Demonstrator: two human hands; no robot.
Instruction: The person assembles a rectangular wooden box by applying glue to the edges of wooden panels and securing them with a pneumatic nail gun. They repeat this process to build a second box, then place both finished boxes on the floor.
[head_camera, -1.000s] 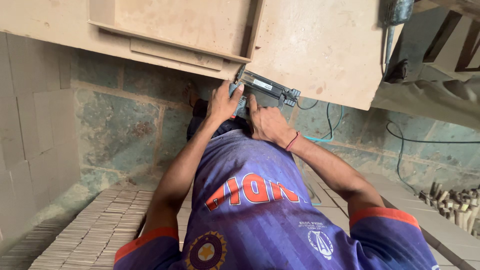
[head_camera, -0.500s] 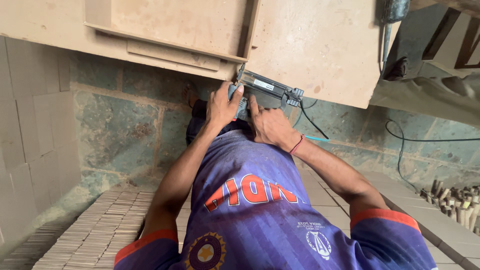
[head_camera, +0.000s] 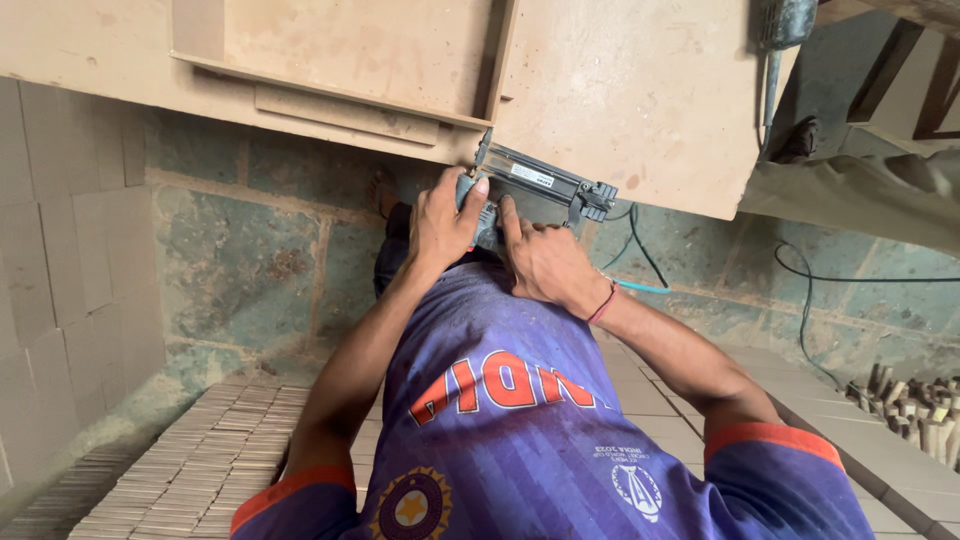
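Left hand (head_camera: 442, 222) and right hand (head_camera: 545, 262) both wrapping a dark nail gun (head_camera: 540, 185) at frame centre, long axis running upper-left to right, nose pointing upper-left, pressing against pale wooden boards (head_camera: 620, 90).

One small label only: narrow white rectangular sticker (head_camera: 529, 176) with dark print, on the dark nail gun (head_camera: 545, 185), just beyond the right hand (head_camera: 545, 265) fingertips

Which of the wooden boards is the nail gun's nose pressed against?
The large plain board on the right; both hands, left hand and right hand, hold the nail gun at its lower-left edge.
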